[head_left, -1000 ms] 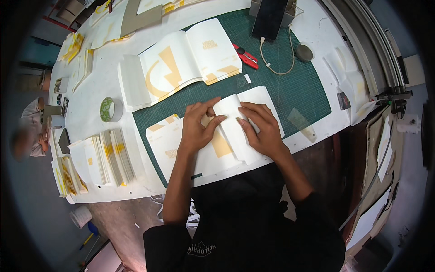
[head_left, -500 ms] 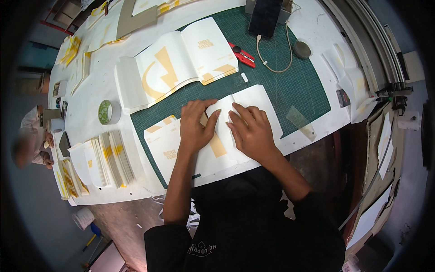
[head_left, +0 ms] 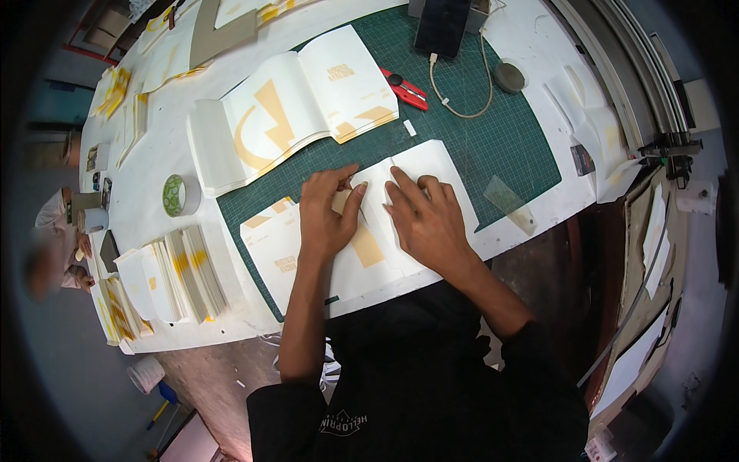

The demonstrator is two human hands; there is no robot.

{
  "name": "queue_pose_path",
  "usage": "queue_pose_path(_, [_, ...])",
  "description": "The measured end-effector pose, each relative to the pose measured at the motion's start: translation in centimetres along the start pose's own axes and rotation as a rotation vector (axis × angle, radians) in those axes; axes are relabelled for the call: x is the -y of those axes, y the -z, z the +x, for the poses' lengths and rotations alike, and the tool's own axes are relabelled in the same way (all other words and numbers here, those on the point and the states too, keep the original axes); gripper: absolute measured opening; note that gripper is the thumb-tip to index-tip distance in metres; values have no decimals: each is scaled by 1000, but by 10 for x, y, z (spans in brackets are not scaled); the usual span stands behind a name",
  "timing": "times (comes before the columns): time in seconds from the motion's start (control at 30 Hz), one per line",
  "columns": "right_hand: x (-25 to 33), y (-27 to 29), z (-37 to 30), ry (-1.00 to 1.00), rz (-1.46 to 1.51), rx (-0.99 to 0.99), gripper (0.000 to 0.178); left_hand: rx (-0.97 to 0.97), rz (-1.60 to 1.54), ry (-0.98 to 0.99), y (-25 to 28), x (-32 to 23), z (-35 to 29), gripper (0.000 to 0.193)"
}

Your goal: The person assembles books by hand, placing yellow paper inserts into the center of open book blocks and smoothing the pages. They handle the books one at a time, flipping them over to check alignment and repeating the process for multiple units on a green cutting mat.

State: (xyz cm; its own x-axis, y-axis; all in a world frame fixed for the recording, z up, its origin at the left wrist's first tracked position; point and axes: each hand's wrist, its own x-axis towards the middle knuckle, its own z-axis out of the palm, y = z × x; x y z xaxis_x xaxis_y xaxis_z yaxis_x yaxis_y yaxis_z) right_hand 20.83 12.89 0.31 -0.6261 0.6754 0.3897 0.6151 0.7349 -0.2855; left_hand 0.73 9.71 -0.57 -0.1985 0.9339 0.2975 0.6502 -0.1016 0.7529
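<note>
A large white paper sheet with yellow print (head_left: 368,248) lies on the green cutting mat (head_left: 516,146) right in front of me. My left hand (head_left: 329,212) rests on its middle, fingers flat and thumb spread away. Just to the right, my right hand (head_left: 431,223) presses its fingertips on the white part of the paper, beside a crease running between the hands. The fingers of that hand are bent but apart. Beyond them, a stack of matching printed sheets (head_left: 308,85), bowed along a fold, lies on the mat.
A red cutter (head_left: 404,88) lies right of the stack, below a phone (head_left: 443,27) on a cable. Left stand a green-and-white tape roll (head_left: 181,195) and several folded paper bundles (head_left: 181,273). A clear plastic strip (head_left: 508,204) sits at right. Another person (head_left: 58,239) is at far left.
The whole view has shifted slightly, so the table's things sit a little further left. Both hands remain on the sheet, with the right fingers a little more stretched out.
</note>
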Motion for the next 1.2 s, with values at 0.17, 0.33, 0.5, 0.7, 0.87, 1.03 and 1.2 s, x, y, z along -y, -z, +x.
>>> queue_pose_path(0.17, [-1,4,1,-24,15,16,37,36,-5,-6,3,2,0,21])
queue_pose_path(0.33, [-2,4,1,-22,15,21,37,46,23,-16,3,0,1,18])
queue_pose_path(0.5, [-2,6,1,-16,11,40,36,50,43,-23,4,-2,1,18])
queue_pose_path(0.7, [0,4,1,-3,-17,40,35,38,49,-51,2,1,1,18])
queue_pose_path(0.87, [0,4,1,-12,-35,55,35,36,54,-59,2,-1,2,18])
queue_pose_path(1.03, [-1,5,1,-19,-34,51,36,39,66,-72,2,0,2,19])
queue_pose_path(1.2, [-3,4,0,-3,-28,52,36,41,83,-80,1,1,2,19])
